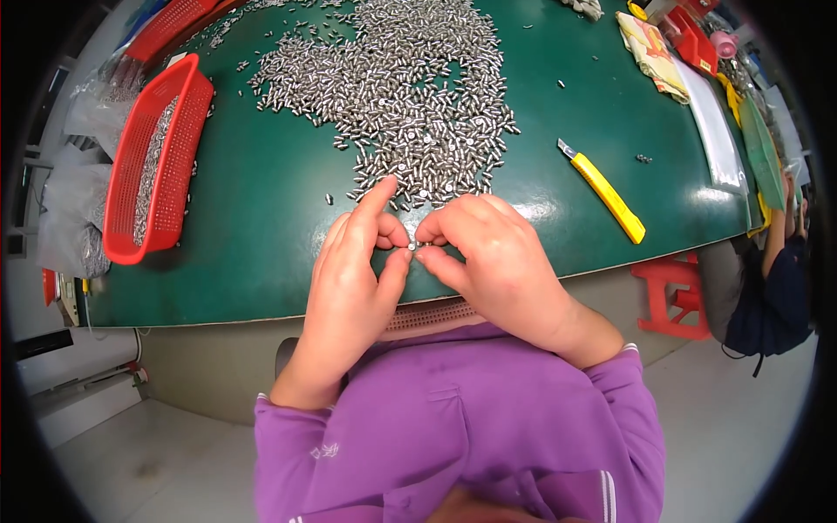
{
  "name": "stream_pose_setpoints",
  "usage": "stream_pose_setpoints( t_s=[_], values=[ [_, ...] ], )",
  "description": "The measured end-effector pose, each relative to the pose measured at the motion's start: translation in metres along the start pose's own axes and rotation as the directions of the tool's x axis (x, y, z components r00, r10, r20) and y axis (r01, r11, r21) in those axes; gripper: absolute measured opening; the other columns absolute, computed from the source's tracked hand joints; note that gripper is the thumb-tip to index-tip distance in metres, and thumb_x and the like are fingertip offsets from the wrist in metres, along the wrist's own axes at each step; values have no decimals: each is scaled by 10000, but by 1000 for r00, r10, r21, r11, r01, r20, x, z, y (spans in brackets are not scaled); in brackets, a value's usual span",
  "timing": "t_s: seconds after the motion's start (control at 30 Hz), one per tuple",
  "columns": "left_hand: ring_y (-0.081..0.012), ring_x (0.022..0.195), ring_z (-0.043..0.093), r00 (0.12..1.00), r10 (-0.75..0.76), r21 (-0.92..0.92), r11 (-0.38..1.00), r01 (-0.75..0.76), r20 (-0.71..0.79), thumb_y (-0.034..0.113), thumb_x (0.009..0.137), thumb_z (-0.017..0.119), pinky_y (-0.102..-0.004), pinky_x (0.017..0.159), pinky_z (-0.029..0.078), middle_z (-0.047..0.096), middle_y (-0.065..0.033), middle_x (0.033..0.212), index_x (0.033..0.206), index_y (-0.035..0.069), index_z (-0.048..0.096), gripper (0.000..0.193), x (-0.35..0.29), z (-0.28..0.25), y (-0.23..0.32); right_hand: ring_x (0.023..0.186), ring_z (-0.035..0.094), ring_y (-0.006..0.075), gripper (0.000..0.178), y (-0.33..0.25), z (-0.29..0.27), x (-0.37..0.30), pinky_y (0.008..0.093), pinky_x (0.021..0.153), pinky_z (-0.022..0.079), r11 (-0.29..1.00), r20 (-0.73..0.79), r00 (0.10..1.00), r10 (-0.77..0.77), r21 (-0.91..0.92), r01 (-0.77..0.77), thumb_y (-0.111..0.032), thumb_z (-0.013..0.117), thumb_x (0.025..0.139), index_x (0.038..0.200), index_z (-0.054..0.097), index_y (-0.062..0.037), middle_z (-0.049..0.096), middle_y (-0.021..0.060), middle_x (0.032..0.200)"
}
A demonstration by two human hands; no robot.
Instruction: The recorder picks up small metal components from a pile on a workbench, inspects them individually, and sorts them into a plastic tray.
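Observation:
My left hand point(350, 263) and my right hand point(493, 248) meet near the table's front edge, fingertips almost touching. Thumb and forefinger of the left pinch a tiny silvery metal part point(411, 247). The right thumb and fingers are also pinched, with a bit of small metal part point(424, 245) showing between them; its exact shape is too small to make out. Just beyond the fingers spreads a large heap of small, shiny, cylindrical metal parts point(418, 113) on the green tabletop point(261, 200).
At the left stands a red perforated plastic basket point(187, 131) with more metal parts inside. A yellow utility knife point(608, 196) lies to the right, blade out. Farther right are a patterned cloth point(652, 52) and clear plastic bags point(711, 131). A red stool point(673, 296) and another person point(772, 296) are beyond the edge.

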State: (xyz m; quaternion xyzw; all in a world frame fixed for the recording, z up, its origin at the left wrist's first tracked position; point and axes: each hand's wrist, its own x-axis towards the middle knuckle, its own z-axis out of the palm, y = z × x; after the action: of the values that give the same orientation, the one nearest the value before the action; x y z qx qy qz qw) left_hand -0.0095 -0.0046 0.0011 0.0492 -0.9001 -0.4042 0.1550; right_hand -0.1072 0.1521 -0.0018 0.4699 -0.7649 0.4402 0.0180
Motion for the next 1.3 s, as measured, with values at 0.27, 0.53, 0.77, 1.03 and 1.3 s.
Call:
stream_pose_setpoints(
  t_s=[0.27, 0.53, 0.77, 1.03, 1.3],
  values=[
    [-210, 855, 604, 999, -14, -91, 996, 11, -33, -134, 834, 584, -341, 776, 515, 622, -97, 935, 1451, -20, 428, 647, -2, -1, -7, 849, 626, 280, 256, -2, -1, 2, 414, 755, 500, 1000, 14, 1000, 26, 14, -26, -65, 786, 748, 971, 659, -60, 641, 80, 919],
    [-168, 839, 598, 991, -60, -184, 982, 37, -119, -130, 862, 527, -296, 744, 508, 632, -89, 960, 1441, -18, 454, 594, -1, 1, -15, 892, 608, 294, 239, -7, -18, -18, 390, 772, 515, 997, 300, 951, -77, -5, 83, -98, 753, 799, 1027, 683, -82, 603, 78, 930],
    [-190, 843, 604, 993, 23, -139, 990, -39, -115, -126, 851, 538, -317, 743, 506, 642, -85, 934, 1421, -10, 486, 585, 5, 8, -11, 853, 592, 293, 230, -7, -39, -20, 396, 748, 508, 996, 141, 989, -42, -77, 54, -77, 712, 821, 1044, 659, -59, 587, 82, 903],
    [-206, 859, 610, 990, 69, -102, 991, -82, -127, -118, 845, 547, -337, 748, 509, 644, -88, 921, 1419, -11, 488, 587, 5, 13, -12, 800, 574, 280, 198, 12, -28, -13, 393, 710, 499, 970, 62, 998, -28, -240, 42, -64, 696, 836, 1034, 680, -69, 568, 77, 864],
    [-209, 862, 616, 993, 54, -84, 995, -63, -101, -115, 844, 553, -340, 760, 511, 649, -89, 918, 1424, -7, 488, 593, 4, 13, -14, 829, 579, 310, 92, 10, -20, -1, 421, 705, 495, 963, 29, 998, 53, -264, -43, -95, 678, 849, 863, 596, -56, 574, 121, 874]
  ],
)
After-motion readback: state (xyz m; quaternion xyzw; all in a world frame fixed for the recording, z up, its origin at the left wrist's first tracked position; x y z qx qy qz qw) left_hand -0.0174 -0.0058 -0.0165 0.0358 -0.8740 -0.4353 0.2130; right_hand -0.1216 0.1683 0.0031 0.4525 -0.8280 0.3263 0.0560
